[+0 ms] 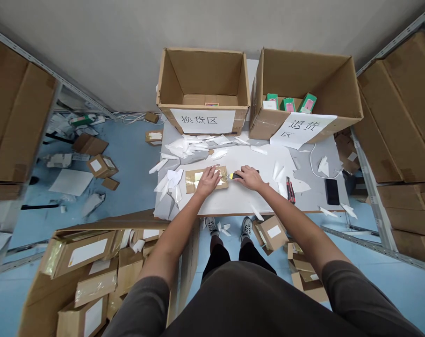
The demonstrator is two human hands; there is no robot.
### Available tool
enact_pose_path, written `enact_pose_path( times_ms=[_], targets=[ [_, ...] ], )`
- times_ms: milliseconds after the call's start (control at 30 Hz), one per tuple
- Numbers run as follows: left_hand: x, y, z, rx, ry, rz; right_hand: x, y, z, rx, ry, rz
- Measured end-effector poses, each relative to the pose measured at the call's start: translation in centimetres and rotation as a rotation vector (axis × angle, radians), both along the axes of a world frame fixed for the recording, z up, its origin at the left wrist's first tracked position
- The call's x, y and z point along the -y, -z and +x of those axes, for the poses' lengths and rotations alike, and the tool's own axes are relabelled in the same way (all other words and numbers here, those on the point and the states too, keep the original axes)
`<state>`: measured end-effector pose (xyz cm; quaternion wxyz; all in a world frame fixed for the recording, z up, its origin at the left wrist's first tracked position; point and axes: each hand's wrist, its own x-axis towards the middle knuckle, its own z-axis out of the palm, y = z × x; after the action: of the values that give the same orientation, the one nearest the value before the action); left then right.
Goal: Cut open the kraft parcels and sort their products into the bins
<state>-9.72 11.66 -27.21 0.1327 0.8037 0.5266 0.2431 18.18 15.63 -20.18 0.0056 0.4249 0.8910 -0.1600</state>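
Note:
A small taped cardboard box [190,181] with a white label lies near the front of the table. My left hand [207,181] is on top of it, fingers bent and closed against the box, holding it down. My right hand [249,178] is wrapped round a yellow and black utility knife [234,176]. The knife's tip points left, at the box's right end; whether the blade touches the tape is too small to tell. To the right of that hand lies a second, red and black utility knife [290,190].
Two large open cartons, a left one [166,111] and a right one [259,126] holding green boxes, stand at the table's back. Paper scraps [187,146] litter the table [233,201]. A phone [332,192] lies at right. A big carton [33,299] of parcels stands front left.

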Motion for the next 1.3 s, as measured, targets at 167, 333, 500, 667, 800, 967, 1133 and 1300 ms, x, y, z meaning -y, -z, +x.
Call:
enact_pose_path(
  times_ms=[167,333,500,667,800,967,1133,1300],
  targets=[
    [0.0,0.2,-0.1,0.008,-0.001,0.022,-0.4,0.1,0.1,0.002,0.024,-0.006],
    [0.1,0.4,-0.1,0.036,0.011,0.009,-0.7,0.2,0.0,-0.001,0.028,-0.007],
    [0.3,0.0,0.1,0.013,0.002,0.008,-1.3,0.2,-0.9,-0.026,0.040,-0.001],
    [0.4,-0.8,0.2,0.006,-0.024,-0.047,-0.9,0.3,1.3,-0.084,0.113,-0.061],
    [0.2,-1.5,0.3,0.031,-0.044,-0.074,0.7,1.0,3.4,-0.288,0.466,-0.209],
    [0.2,-1.7,0.4,0.033,-0.077,-0.067,3.4,4.7,4.2,-0.559,0.946,-0.354],
    [0.6,-1.7,0.7,-0.009,-0.110,-0.045,5.8,9.8,5.5,-0.461,1.190,-0.203],
    [0.8,-1.7,0.6,-0.023,-0.134,-0.045,6.5,12.1,6.4,-0.432,1.222,-0.160]
  ],
)
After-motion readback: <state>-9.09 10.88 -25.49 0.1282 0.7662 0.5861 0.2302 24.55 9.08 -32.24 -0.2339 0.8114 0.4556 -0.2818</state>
